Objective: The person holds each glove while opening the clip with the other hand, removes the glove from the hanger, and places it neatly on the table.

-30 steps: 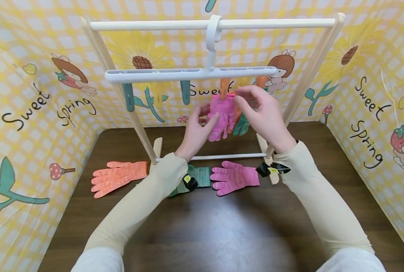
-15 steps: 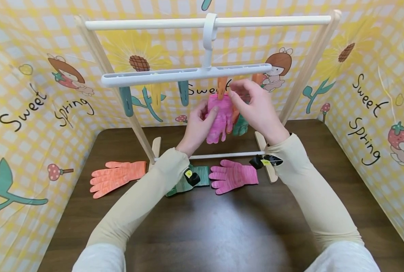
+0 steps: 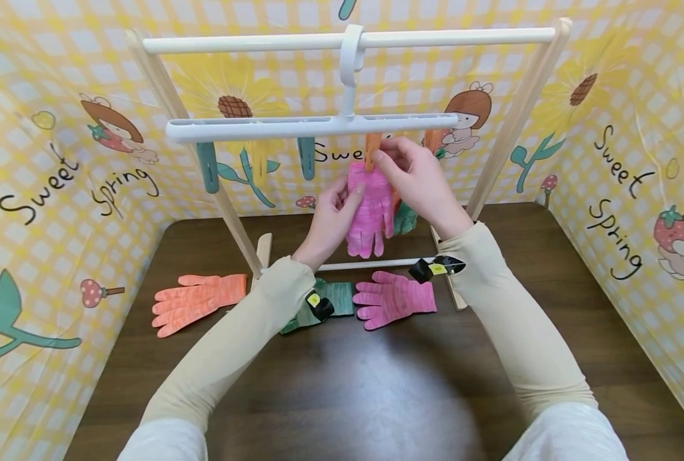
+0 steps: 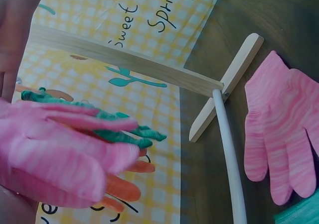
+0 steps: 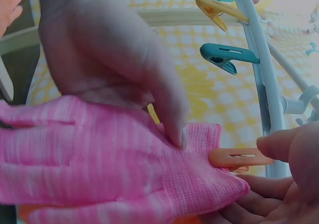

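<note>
A pink knit glove [image 3: 367, 214] hangs fingers down below the grey hanger [image 3: 249, 130]. My left hand [image 3: 331, 214] pinches its side near the cuff, thumb in front. At the cuff's top edge is an orange clothespin [image 3: 372, 150], its tip over the fabric in the right wrist view. My right hand [image 3: 419, 179] pinches this clothespin, thumb at its upper end and the other fingers behind, partly hidden by the cuff. Behind the pink glove hang a green glove [image 4: 114, 124] and an orange glove [image 4: 122, 188], seen in the left wrist view.
More clothespins hang on the hanger's left half: teal [image 3: 208, 166], yellow [image 3: 259, 160] and teal [image 3: 306, 157]. The hanger hooks over the rack's white rod [image 3: 261, 43]. Orange [image 3: 200, 301], green [image 3: 342, 298] and pink [image 3: 396, 299] gloves lie on the dark table [image 3: 342, 397].
My right hand has shifted left from the cuff's corner onto the orange clothespin. The pink glove has turned flatter toward the head camera and hangs slightly lower.
</note>
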Available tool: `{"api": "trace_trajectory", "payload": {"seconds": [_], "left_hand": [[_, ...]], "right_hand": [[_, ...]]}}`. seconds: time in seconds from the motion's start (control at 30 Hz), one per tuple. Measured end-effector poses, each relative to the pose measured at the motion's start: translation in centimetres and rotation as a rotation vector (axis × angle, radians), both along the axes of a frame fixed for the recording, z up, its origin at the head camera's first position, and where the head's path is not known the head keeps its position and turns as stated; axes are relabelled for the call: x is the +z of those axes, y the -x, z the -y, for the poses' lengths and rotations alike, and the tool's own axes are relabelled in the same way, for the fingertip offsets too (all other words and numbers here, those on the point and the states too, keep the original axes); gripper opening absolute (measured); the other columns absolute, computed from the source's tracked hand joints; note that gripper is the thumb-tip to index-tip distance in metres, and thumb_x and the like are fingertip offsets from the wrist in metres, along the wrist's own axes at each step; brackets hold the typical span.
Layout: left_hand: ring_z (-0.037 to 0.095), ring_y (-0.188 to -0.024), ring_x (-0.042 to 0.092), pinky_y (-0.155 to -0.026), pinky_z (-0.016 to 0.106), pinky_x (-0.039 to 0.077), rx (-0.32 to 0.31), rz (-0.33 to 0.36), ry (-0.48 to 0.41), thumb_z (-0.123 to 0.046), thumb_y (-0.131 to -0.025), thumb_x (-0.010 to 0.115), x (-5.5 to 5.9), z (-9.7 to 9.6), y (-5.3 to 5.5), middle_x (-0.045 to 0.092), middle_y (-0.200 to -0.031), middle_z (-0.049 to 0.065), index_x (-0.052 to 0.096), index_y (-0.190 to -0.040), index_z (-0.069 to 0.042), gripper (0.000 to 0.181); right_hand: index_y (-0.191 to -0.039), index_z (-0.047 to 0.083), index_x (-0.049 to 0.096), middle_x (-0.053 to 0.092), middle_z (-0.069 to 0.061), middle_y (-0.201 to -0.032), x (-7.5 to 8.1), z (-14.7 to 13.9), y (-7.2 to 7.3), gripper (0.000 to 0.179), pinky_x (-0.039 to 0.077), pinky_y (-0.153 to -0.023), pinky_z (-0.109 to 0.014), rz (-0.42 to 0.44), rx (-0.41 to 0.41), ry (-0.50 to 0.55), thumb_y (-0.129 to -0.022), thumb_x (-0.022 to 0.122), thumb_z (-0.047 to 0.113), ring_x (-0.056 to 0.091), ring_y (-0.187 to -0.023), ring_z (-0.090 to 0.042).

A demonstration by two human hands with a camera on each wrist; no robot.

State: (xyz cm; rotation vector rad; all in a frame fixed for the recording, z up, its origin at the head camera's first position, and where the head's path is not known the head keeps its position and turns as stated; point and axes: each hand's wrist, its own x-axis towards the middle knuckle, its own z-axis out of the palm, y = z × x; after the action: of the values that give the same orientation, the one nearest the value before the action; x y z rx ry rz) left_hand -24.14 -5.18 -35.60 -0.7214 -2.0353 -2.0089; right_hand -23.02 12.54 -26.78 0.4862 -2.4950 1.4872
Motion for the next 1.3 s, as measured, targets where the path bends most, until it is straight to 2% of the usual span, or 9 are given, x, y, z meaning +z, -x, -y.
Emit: {"api": "trace_trajectory", "payload": {"seconds": [0.17,0.3,0.47,0.6,0.73,1.1,1.3], "left_hand": [[0.008,-0.061,0.059,-0.057,0.024,0.049,-0.003,0.029,0.017,-0.013,-0.107,0.056,-0.3,0.4,-0.2,0.060,-0.072,-0.002,0.064,-0.121,0.007,0.026],[0.009,-0.061,0.060,-0.057,0.024,0.051,-0.016,0.023,0.024,-0.013,-0.106,0.058,-0.7,0.6,-0.3,0.061,-0.073,-0.001,0.065,-0.118,0.007,0.025],[0.010,-0.066,0.065,-0.060,0.025,0.055,-0.050,0.049,0.015,-0.014,-0.104,0.060,-1.1,0.7,-0.5,0.065,-0.078,0.001,0.065,-0.118,0.005,0.024],[0.011,-0.072,0.067,-0.064,0.025,0.057,-0.058,0.082,0.022,-0.014,-0.104,0.062,-1.4,0.7,-0.8,0.068,-0.085,0.003,0.065,-0.123,0.003,0.026],[0.011,-0.074,0.067,-0.066,0.025,0.057,-0.062,0.091,0.041,-0.012,-0.103,0.064,-1.7,0.8,-1.0,0.070,-0.089,0.005,0.064,-0.122,0.003,0.024],[0.012,-0.073,0.067,-0.064,0.026,0.056,-0.063,0.099,0.036,-0.014,-0.103,0.065,-2.0,0.7,-0.9,0.071,-0.088,0.005,0.067,-0.116,0.002,0.021],[0.011,-0.065,0.058,-0.058,0.024,0.048,-0.048,0.094,0.065,-0.014,-0.102,0.066,-2.4,0.7,-1.1,0.064,-0.077,0.002,0.067,-0.106,0.001,0.015]], "right_hand": [[-0.140,-0.001,0.061,0.070,-0.019,-0.129,-0.5,0.5,0.6,0.043,0.049,-0.105,-0.038,0.020,-0.003,0.073,-0.107,0.058,0.026,0.066,-0.121,-0.026],[-0.140,0.000,0.062,0.070,-0.017,-0.131,-0.7,0.8,0.8,0.044,0.047,-0.107,-0.036,0.051,-0.011,0.135,-0.108,0.058,0.028,0.063,-0.124,-0.021],[-0.135,0.001,0.066,0.072,-0.015,-0.125,-0.8,1.1,0.9,0.039,0.047,-0.099,-0.031,0.065,-0.031,0.204,-0.108,0.058,0.029,0.064,-0.116,-0.017],[-0.129,0.000,0.068,0.074,-0.014,-0.118,-1.0,1.4,1.1,0.036,0.047,-0.093,-0.027,0.055,-0.035,0.252,-0.107,0.059,0.027,0.065,-0.108,-0.015],[-0.124,-0.001,0.069,0.075,-0.012,-0.110,-1.2,1.4,1.3,0.033,0.048,-0.091,-0.027,0.059,-0.032,0.316,-0.106,0.062,0.025,0.065,-0.104,-0.015],[-0.125,-0.003,0.067,0.073,-0.005,-0.104,-0.9,1.4,1.2,0.030,0.048,-0.085,-0.026,0.141,-0.002,0.454,-0.104,0.065,0.019,0.063,-0.099,-0.014],[-0.127,-0.003,0.067,0.075,-0.015,-0.111,-0.9,1.4,1.2,0.030,0.052,-0.089,-0.027,0.135,0.014,0.489,-0.105,0.063,0.017,0.070,-0.099,-0.015]]}}
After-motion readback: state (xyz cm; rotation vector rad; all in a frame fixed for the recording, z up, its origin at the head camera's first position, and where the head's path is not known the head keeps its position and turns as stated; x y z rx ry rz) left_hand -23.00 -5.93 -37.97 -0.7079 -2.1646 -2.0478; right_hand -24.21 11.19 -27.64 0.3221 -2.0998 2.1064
